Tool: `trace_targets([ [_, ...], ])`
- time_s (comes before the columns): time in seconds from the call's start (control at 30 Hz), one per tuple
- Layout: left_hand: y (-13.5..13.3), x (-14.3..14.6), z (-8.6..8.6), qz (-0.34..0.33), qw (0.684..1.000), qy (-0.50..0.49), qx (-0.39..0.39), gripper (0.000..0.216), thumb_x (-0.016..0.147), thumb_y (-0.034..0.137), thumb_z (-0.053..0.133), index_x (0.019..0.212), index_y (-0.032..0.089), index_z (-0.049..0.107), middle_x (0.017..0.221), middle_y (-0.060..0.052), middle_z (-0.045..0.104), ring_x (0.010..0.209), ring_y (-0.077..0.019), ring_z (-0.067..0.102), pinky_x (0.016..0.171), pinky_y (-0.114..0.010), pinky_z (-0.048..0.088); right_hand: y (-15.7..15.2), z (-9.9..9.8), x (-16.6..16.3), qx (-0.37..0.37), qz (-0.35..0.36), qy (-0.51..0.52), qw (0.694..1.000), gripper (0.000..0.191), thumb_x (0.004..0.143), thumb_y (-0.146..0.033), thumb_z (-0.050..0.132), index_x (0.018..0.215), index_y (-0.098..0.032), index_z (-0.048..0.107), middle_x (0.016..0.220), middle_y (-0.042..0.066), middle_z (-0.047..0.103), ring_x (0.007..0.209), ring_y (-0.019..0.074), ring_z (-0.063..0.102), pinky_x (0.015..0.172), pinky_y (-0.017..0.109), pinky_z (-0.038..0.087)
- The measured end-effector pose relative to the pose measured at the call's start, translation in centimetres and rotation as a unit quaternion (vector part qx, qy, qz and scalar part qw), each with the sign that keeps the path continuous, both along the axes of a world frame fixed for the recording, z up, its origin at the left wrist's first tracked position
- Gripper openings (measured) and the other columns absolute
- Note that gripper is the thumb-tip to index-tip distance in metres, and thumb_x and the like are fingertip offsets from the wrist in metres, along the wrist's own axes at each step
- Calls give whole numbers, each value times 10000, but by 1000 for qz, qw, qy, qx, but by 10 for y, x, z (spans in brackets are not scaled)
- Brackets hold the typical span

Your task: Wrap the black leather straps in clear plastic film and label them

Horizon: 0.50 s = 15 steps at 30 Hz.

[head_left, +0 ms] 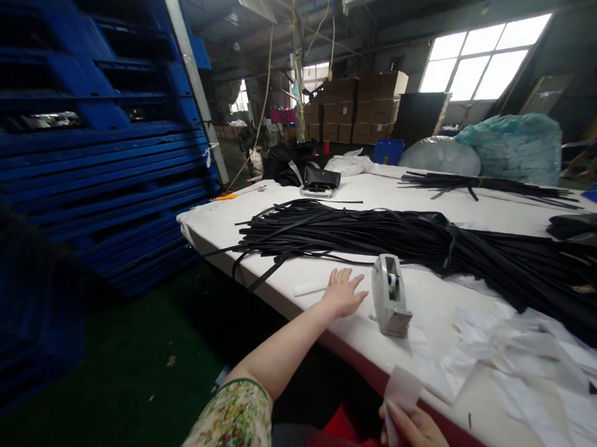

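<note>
My left hand [343,292] lies flat on the white table [213,221] with its fingers spread, just left of a grey tape dispenser [390,296]. A small white stick [309,289] lies by its fingertips. My right hand [413,431] is low at the table's near edge, fingers closed on a white paper slip [402,388]. A long bundle of black straps [404,238] runs across the table beyond the dispenser.
Loose white paper slips [516,359] pile at the right. More black straps [481,184], a black pouch [321,179] and plastic-wrapped bundles [514,145] lie farther back. Stacked blue pallets [89,141] stand left; cardboard boxes [362,107] behind. Green floor [136,365] below.
</note>
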<state>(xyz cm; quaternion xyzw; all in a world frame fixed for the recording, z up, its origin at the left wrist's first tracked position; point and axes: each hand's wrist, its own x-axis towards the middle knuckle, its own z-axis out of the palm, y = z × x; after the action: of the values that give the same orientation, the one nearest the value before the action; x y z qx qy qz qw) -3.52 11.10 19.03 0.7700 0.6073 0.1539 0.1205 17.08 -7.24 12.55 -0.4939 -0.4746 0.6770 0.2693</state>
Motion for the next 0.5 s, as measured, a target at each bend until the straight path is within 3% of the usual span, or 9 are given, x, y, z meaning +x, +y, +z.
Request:
trace_targets([
  [0.1,-52,20,5,-92,988,-122,1,458,959,517,409,1139,221,710,1228,-94,676,1194,-238,574,1097,-377,352,2,12,3,-1,-67,28,997,592,782,-742,565,840,-164,677,636,56,676,599,198,604,621,318,470],
  [0.2,-106,34,4,-184,924,-315,-111,393,876,531,571,888,193,771,894,-69,746,839,-203,677,798,-297,512,1,21,-1,-6,-76,38,996,576,785,-719,579,799,-151,674,634,52,666,576,196,593,602,326,475],
  [0.33,-142,40,8,-95,879,-441,-156,296,735,419,758,859,150,766,838,-70,734,759,-182,651,700,-266,513,0,26,-9,15,-30,43,999,588,715,-719,653,738,-133,695,692,62,685,669,215,614,696,357,501],
  [0.5,-142,37,10,-20,853,-500,-147,260,729,390,762,722,132,730,727,-65,709,687,-161,618,665,-267,506,-4,25,-16,1,-8,83,996,543,752,-662,660,873,-136,720,833,73,725,822,241,644,855,401,487],
])
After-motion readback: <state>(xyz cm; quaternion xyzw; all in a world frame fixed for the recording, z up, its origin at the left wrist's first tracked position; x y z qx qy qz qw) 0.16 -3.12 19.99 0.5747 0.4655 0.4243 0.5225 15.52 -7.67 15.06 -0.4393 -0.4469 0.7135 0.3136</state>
